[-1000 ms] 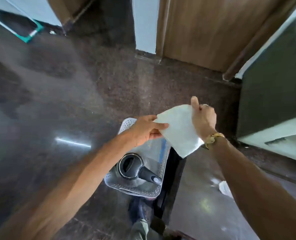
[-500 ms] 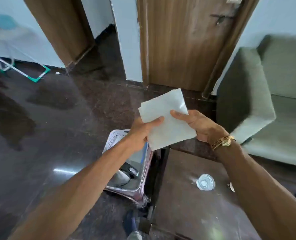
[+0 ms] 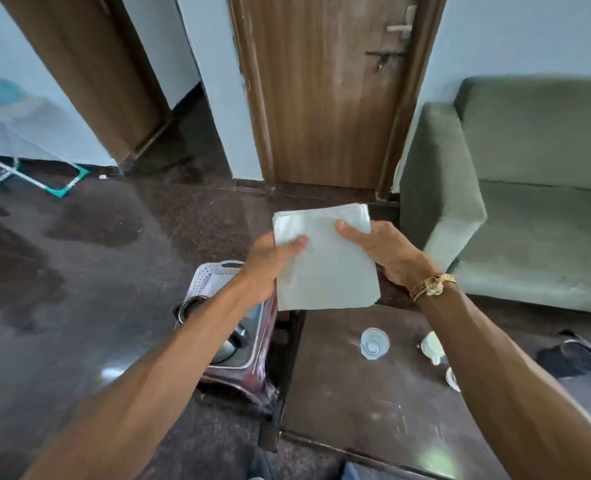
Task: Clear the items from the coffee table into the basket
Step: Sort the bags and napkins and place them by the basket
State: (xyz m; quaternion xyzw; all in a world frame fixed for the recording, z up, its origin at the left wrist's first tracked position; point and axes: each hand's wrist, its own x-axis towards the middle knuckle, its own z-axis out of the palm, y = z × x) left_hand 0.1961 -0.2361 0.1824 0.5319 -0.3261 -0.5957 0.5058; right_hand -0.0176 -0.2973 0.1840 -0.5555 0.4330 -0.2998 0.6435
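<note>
Nearest me: dark table point(image 3: 356, 403), w/ a clear cup point(image 3: 374, 343) and small white bits point(image 3: 432, 346) on it, by my right forearm. Left of the table, on the floor, sits the basket point(image 3: 208, 279), a kettle point(image 3: 226, 342) already in it.

Above both, mid-frame, my hands hold a pale paper point(image 3: 325, 271) flat and about level. Left hand point(image 3: 264, 261) pinches its left edge, thumb on top, fingers under. Right hand point(image 3: 385, 254), w/ gold bracelet point(image 3: 432, 286), pinches the right edge the same way. The paper hangs over the table's far-left corner, so the basket is below and left of the left hand, partly hidden by that forearm.

Step, as I judge it: get paper into basket. To do it well, swing both hands left & down, keep the paper flat, slip it beside the kettle, and let go low so it can't flutter out.

Beyond: wooden door point(image 3: 325, 98); green sofa point(image 3: 536, 202) at right.
</note>
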